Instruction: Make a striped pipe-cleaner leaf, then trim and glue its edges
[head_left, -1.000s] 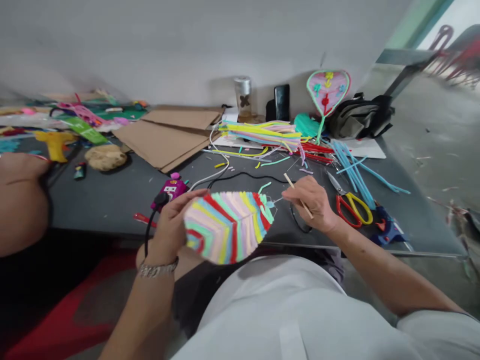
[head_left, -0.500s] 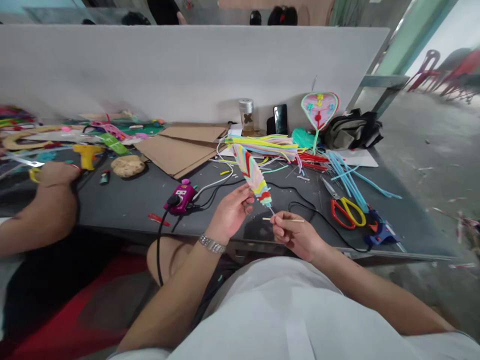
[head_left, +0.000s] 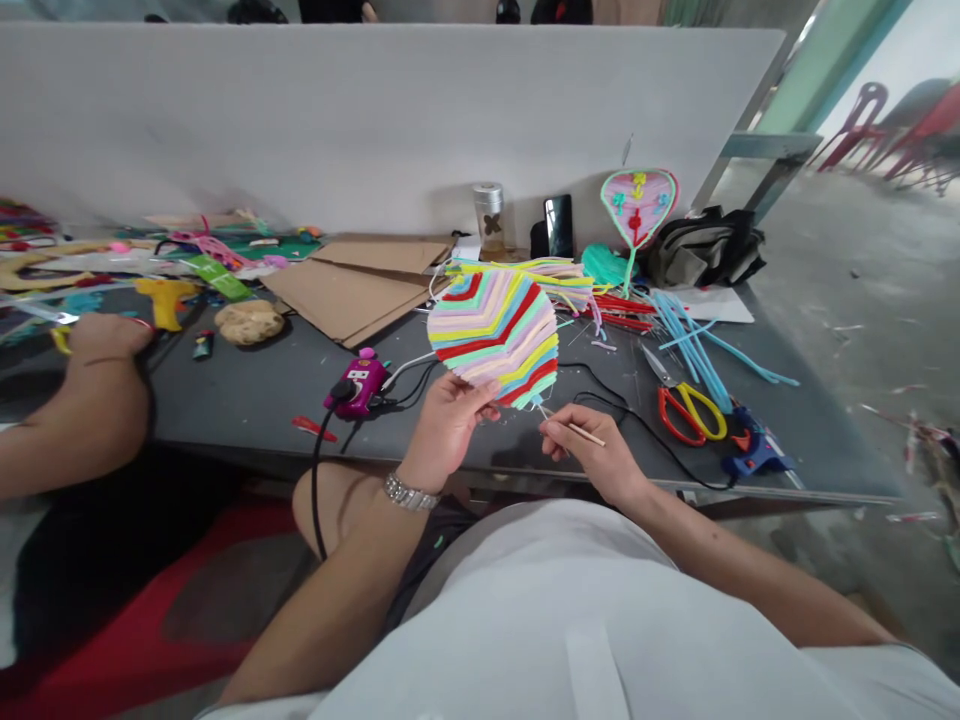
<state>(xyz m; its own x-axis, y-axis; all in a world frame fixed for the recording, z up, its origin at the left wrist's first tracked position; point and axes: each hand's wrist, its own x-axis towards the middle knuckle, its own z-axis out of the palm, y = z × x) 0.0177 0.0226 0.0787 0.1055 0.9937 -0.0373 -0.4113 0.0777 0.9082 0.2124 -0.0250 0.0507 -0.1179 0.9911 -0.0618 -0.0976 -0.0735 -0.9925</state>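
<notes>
Left hand [head_left: 441, 425] pinches lower edge of round, multicolour-striped fuzzy fan [head_left: 495, 338], above grey counter [head_left: 225, 410]. Right hand [head_left: 596, 455] grips thin pale wooden stick [head_left: 588, 434] just below fan. Magenta boxy power socket [head_left: 366, 384] left of fan, red-and-yellow-handled metal scissors [head_left: 681, 405] right of it.

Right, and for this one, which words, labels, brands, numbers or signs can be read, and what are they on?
No word, brand or number is readable.
Jar: a dark X-like mark, not clearly a letter.
Socket box: markings too small to read.
Green packet: pale marks, too blurred to read.
Blue glue gun: pale patch, too small to read.
</notes>
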